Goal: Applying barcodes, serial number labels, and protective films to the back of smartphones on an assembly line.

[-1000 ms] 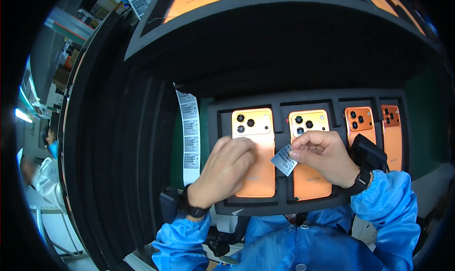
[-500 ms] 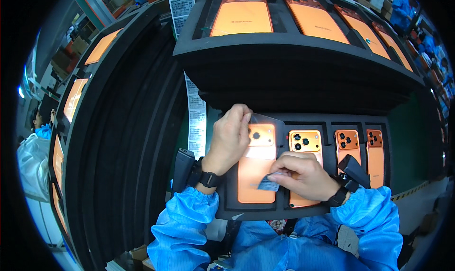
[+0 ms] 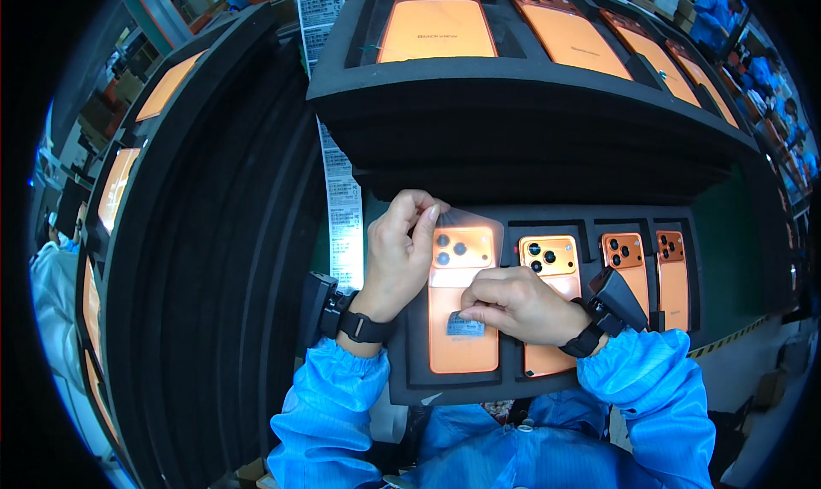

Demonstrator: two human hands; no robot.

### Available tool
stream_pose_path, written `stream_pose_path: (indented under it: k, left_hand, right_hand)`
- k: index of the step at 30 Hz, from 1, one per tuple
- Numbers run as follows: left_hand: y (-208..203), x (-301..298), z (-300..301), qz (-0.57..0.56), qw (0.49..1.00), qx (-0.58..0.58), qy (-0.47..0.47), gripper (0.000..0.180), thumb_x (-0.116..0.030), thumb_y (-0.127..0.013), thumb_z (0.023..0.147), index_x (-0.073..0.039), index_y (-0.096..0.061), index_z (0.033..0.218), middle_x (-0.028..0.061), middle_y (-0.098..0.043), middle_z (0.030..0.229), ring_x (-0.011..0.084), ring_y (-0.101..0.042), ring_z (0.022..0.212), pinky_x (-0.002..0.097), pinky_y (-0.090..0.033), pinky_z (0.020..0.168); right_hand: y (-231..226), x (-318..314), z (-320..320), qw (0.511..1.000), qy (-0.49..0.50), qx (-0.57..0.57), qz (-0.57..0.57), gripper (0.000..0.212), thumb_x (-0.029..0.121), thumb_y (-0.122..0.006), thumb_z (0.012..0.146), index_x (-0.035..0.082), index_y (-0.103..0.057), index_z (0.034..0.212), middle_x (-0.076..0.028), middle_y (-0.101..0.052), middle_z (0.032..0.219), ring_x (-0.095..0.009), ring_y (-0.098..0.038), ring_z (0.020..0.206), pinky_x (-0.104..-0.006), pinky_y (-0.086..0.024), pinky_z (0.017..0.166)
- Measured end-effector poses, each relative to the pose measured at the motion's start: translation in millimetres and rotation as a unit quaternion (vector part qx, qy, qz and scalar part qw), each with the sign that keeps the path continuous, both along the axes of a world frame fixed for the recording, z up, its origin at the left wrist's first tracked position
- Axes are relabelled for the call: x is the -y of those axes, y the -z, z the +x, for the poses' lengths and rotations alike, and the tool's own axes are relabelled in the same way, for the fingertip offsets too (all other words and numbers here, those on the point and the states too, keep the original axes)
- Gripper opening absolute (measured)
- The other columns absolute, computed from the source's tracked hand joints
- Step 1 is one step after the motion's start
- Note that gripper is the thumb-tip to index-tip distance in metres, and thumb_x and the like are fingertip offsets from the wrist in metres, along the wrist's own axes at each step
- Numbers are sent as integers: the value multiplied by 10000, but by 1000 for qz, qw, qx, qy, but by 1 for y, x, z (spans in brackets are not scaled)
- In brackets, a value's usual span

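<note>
An orange smartphone (image 3: 463, 352) lies back up in the leftmost slot of a dark foam tray (image 3: 547, 217). Its upper part is overlaid by a clear plastic film (image 3: 481, 222), whose top left corner is pinched in my left hand (image 3: 400, 245). Below the film, my right hand (image 3: 526, 305) is closed on a small printed label (image 3: 464, 325), held over the middle of the phone's back. Whether the label touches the phone I cannot tell. A second orange phone (image 3: 549, 258) sits in the neighbouring slot, partly covered by my right hand.
Further right in the tray lie two more orange phones (image 3: 629, 262). Behind it rises a stack of foam trays (image 3: 530, 130) with phones on top. Another tall stack (image 3: 205, 232) stands on the left. A strip of printed labels (image 3: 345, 232) hangs between the stacks. People in blue work at far right.
My right hand and the label have moved left and slightly up over the phone. My left hand has shifted a little left, still pinching the film's corner.
</note>
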State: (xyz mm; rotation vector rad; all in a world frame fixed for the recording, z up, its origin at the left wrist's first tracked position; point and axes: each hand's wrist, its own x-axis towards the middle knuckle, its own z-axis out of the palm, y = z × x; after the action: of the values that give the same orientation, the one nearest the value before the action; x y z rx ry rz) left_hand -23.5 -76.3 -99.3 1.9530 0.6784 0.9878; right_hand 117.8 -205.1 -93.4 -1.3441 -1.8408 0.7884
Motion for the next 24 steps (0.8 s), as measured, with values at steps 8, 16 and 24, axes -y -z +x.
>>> stream_pose_path:
  k: [8,16,24]
  left_hand:
    - [3,-2,-1,-8,1000,-19,7,90,-66,-492,960,14,-531,975,105,-672,932,79,-620,765,205,-487,664]
    - [3,-1,0,-8,1000,-20,2,82,-68,-497,959,5,-533,971,96,-673,932,74,-617,767,196,-478,659]
    - [5,-2,-1,-9,1000,-19,6,89,-79,-501,960,3,-533,977,101,-672,945,77,-621,784,199,-485,675]
  right_hand:
    - [0,-4,2,1000,-11,-6,-12,126,125,-652,826,0,-639,832,-133,-627,763,-288,-631,712,-368,-496,651]
    - [0,-4,2,1000,-12,2,20,117,99,-682,815,-7,-637,835,-122,-627,755,-265,-644,683,-340,-509,605]
    - [2,-4,2,1000,-15,-10,2,116,110,-655,816,-3,-642,840,-140,-625,754,-290,-633,710,-372,-495,645]
